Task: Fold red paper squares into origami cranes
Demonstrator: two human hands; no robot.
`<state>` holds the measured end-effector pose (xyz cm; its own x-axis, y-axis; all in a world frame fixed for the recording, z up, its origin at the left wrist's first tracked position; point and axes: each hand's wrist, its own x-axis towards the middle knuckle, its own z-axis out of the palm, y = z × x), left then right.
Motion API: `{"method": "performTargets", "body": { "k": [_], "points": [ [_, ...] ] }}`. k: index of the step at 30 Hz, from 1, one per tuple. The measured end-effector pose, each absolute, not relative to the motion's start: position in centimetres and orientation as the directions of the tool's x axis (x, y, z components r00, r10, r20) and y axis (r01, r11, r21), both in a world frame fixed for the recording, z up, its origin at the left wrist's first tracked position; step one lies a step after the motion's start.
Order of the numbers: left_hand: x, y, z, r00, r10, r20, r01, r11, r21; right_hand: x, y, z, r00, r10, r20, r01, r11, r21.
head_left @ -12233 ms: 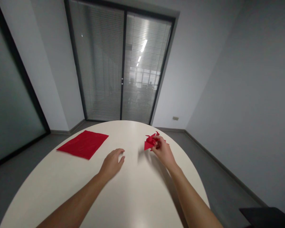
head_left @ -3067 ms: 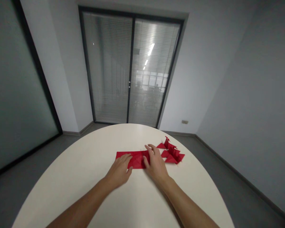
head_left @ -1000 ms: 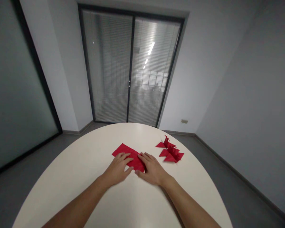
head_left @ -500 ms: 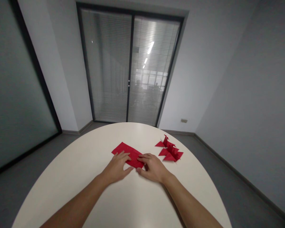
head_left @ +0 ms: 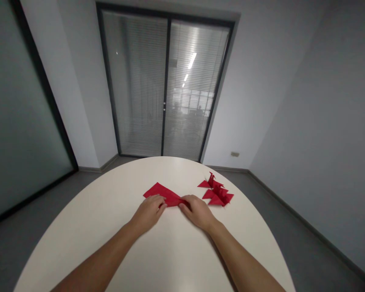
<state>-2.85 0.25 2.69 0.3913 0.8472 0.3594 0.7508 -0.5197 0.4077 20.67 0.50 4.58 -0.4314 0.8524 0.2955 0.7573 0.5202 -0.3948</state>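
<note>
A folded piece of red paper (head_left: 163, 193) lies on the white oval table (head_left: 115, 219), its near edge turned over into a narrow wedge. My left hand (head_left: 147, 211) rests on the paper's near left part with fingers flat and pressed down. My right hand (head_left: 197, 210) is at the paper's right end, fingertips curled and pinching the folded edge. Both forearms reach in from the bottom of the view.
Several finished red paper cranes (head_left: 216, 191) sit in a small heap to the right of my right hand. Beyond the table stands a glass double door with blinds (head_left: 164, 85). Grey walls and floor surround the table.
Over the last second the near half of the red paper was folded away from me, so it now looks narrower. My right hand shifted up to the paper's right tip.
</note>
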Motion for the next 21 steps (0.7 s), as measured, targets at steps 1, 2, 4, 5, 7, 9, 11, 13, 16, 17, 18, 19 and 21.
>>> {"method": "performTargets", "body": {
  "k": [1, 2, 4, 5, 7, 9, 11, 13, 16, 17, 18, 19, 21],
  "points": [
    [-2.8, 0.2, 2.8, 0.386, 0.850, 0.359, 0.758, -0.514, 0.401, 20.7, 0.6, 4.3, -0.403, 0.865, 0.298, 0.762, 0.497, -0.414],
    [-2.7, 0.1, 2.9, 0.381, 0.853, 0.356, 0.768, -0.506, 0.392, 20.7, 0.8, 4.1, -0.374, 0.878, 0.299, 0.768, 0.474, -0.432],
    [-2.6, 0.0, 3.0, 0.359, 0.865, 0.350, 0.793, -0.481, 0.374, 20.7, 1.0, 3.8, -0.330, 0.896, 0.296, 0.776, 0.436, -0.456],
    [-2.5, 0.0, 3.0, 0.345, 0.872, 0.346, 0.806, -0.465, 0.367, 20.6, 1.1, 3.7, -0.315, 0.902, 0.295, 0.777, 0.424, -0.465],
    [-2.4, -0.1, 3.1, 0.318, 0.886, 0.338, 0.825, -0.434, 0.363, 20.5, 1.2, 3.5, -0.296, 0.909, 0.295, 0.778, 0.408, -0.478],
    [-2.4, -0.1, 3.0, 0.300, 0.895, 0.330, 0.833, -0.414, 0.367, 20.4, 1.3, 3.3, -0.283, 0.914, 0.291, 0.776, 0.397, -0.490],
    [-2.4, 0.0, 2.9, 0.296, 0.898, 0.326, 0.832, -0.410, 0.375, 20.3, 1.4, 3.2, -0.273, 0.915, 0.296, 0.767, 0.393, -0.508],
    [-2.4, 0.1, 2.8, 0.300, 0.894, 0.333, 0.823, -0.419, 0.383, 20.3, 1.5, 3.1, -0.280, 0.901, 0.331, 0.737, 0.422, -0.528],
    [-2.4, 0.2, 2.5, 0.318, 0.879, 0.355, 0.800, -0.450, 0.397, 20.3, 1.7, 2.9, -0.356, 0.846, 0.397, 0.676, 0.526, -0.516],
    [-2.4, 0.2, 2.5, 0.323, 0.874, 0.362, 0.796, -0.458, 0.396, 20.4, 1.7, 2.9, -0.383, 0.831, 0.404, 0.667, 0.551, -0.500],
    [-2.4, 0.2, 2.4, 0.329, 0.871, 0.366, 0.793, -0.465, 0.394, 20.4, 1.7, 2.9, -0.403, 0.822, 0.402, 0.669, 0.564, -0.484],
    [-2.4, 0.2, 2.4, 0.334, 0.869, 0.366, 0.793, -0.469, 0.390, 20.4, 1.7, 2.8, -0.413, 0.821, 0.393, 0.679, 0.566, -0.467],
    [-2.4, 0.3, 2.5, 0.348, 0.866, 0.360, 0.795, -0.476, 0.377, 20.4, 1.7, 2.9, -0.420, 0.827, 0.375, 0.707, 0.557, -0.437]
  ]
}}
